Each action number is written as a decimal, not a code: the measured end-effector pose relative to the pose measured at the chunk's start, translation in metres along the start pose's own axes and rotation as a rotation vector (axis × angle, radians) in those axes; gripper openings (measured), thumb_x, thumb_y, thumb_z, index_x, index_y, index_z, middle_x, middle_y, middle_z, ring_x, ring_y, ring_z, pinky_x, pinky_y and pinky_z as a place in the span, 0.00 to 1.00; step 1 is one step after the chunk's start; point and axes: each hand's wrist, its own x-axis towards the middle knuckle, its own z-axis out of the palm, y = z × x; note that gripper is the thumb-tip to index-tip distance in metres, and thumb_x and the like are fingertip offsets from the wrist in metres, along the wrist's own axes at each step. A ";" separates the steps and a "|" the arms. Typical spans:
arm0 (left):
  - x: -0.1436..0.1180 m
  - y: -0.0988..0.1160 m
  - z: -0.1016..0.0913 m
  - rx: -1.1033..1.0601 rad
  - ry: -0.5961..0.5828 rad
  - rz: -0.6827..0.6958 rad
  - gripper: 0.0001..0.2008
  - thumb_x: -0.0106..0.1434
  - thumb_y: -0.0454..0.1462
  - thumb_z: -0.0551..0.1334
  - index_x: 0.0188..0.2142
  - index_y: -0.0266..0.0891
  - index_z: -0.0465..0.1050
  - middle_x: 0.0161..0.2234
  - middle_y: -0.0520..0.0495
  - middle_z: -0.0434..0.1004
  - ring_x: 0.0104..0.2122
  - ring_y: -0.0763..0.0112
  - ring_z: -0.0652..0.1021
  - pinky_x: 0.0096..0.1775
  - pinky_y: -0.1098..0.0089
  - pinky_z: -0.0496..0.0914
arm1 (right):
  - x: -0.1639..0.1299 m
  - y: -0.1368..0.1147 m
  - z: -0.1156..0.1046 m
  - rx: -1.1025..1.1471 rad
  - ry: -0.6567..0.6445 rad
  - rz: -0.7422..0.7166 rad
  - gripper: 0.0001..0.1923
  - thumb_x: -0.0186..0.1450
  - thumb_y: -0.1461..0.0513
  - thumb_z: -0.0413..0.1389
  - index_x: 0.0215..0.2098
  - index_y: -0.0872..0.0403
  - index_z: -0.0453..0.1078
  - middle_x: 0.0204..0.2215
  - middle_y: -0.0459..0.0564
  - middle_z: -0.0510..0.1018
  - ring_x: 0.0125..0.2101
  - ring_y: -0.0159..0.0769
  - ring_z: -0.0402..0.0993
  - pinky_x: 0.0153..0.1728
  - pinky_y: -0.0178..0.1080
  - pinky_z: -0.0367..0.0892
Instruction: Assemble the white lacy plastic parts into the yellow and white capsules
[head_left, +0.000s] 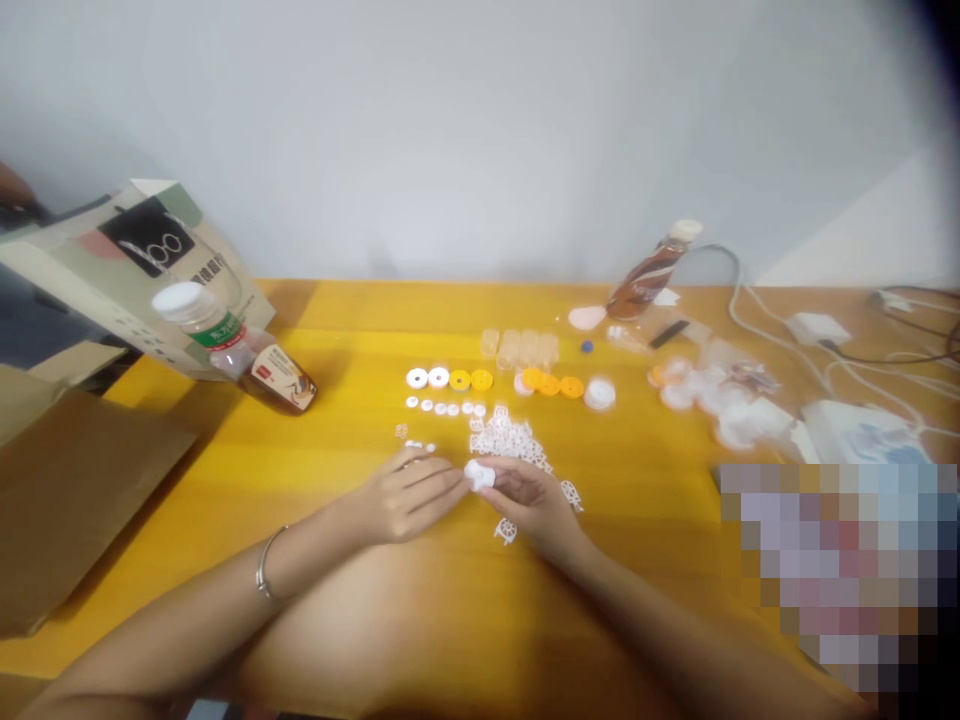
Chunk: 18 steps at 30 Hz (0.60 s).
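Bottles lie at the far left of the yellow wooden desk [360, 320]: a clear plastic water bottle with a white cap and green label [201, 322] and a brown drink bottle [281, 378] beside it. Moving right, your left hand [409, 495] rests with its fingers [442, 482] curled and drawn together, the tips meeting the small white plastic piece [480, 474]. Your right hand [529, 495] pinches that piece from the other side, just above the desk, in front of the heap of small white openwork plastic parts [510, 438]. It looks very light, stiff and thin, likely easy to snap or drop, so grip it by the edges. Blur hides its shape. Farther right, a pixelated block [840, 570] covers the desk's corner.
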 end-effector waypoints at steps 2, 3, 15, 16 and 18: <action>-0.002 -0.007 -0.001 -0.079 0.011 -0.120 0.12 0.62 0.30 0.56 0.46 0.37 0.66 0.39 0.45 0.75 0.41 0.69 0.73 0.41 0.67 0.65 | 0.000 0.000 0.000 -0.008 0.010 0.005 0.14 0.52 0.60 0.62 0.38 0.51 0.73 0.34 0.48 0.80 0.35 0.36 0.77 0.44 0.41 0.71; -0.002 -0.011 -0.002 -0.123 -0.006 -0.172 0.11 0.62 0.32 0.57 0.45 0.38 0.67 0.37 0.46 0.75 0.39 0.70 0.73 0.40 0.68 0.65 | 0.000 0.000 0.000 -0.013 0.015 0.010 0.14 0.52 0.60 0.62 0.38 0.51 0.73 0.34 0.48 0.80 0.36 0.36 0.77 0.44 0.41 0.71; 0.001 -0.014 0.007 -0.409 -0.258 -0.474 0.06 0.62 0.38 0.57 0.33 0.37 0.68 0.30 0.49 0.71 0.31 0.73 0.72 0.35 0.72 0.65 | 0.000 0.004 -0.001 -0.043 0.015 0.039 0.18 0.54 0.60 0.61 0.43 0.50 0.72 0.35 0.47 0.80 0.36 0.36 0.77 0.44 0.41 0.71; 0.001 -0.012 0.009 -0.415 -0.242 -0.501 0.05 0.62 0.37 0.57 0.32 0.37 0.68 0.29 0.50 0.70 0.30 0.74 0.71 0.34 0.73 0.66 | 0.000 0.004 0.000 -0.038 0.013 0.040 0.18 0.53 0.60 0.61 0.43 0.50 0.72 0.35 0.47 0.80 0.36 0.37 0.77 0.44 0.41 0.70; 0.001 -0.009 0.013 -0.406 -0.207 -0.541 0.05 0.61 0.36 0.57 0.31 0.36 0.67 0.28 0.50 0.69 0.29 0.74 0.71 0.32 0.74 0.66 | 0.000 0.003 0.000 -0.031 0.009 0.041 0.18 0.53 0.59 0.61 0.43 0.50 0.73 0.36 0.48 0.80 0.37 0.37 0.77 0.45 0.42 0.70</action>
